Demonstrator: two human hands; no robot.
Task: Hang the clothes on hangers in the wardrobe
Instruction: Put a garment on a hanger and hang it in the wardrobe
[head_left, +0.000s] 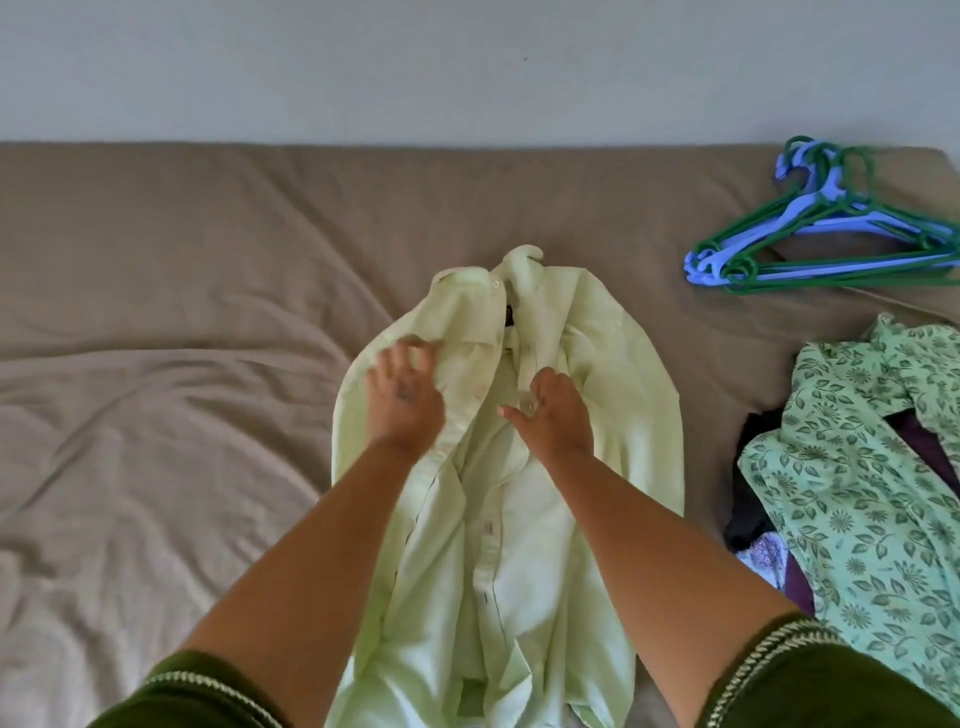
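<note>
Pale green shirt (519, 467): light woven cloth, button-front, collar pointing to the far side of the bed, spread lengthwise on the middle of the sheet. A small dark label sits inside the neck; its writing is too small to read. White buttons run down the placket.

Left hand (405, 400): on the shirt's left front panel near the shoulder, fingers bent into the cloth; blurred, so I cannot tell whether it grips or only presses.

Right hand (558, 415): lies on the placket at mid-chest, fingers extended and relaxed, thumb out to the side, holding nothing.

Sleeves (810, 686): dark green, short, with pale braided trim.

Bed sheet (156, 364): taupe, soft, heavily creased on the left.

Hangers (831, 234): plastic, green and light blue, stacked flat at the far right corner, well apart from the shirt.

Leaf-print garment (857, 493): mint green with darker leaves and flowers, rumpled at the right edge over dark and purple clothes (753, 499).

Wall (467, 67): plain, pale grey.
</note>
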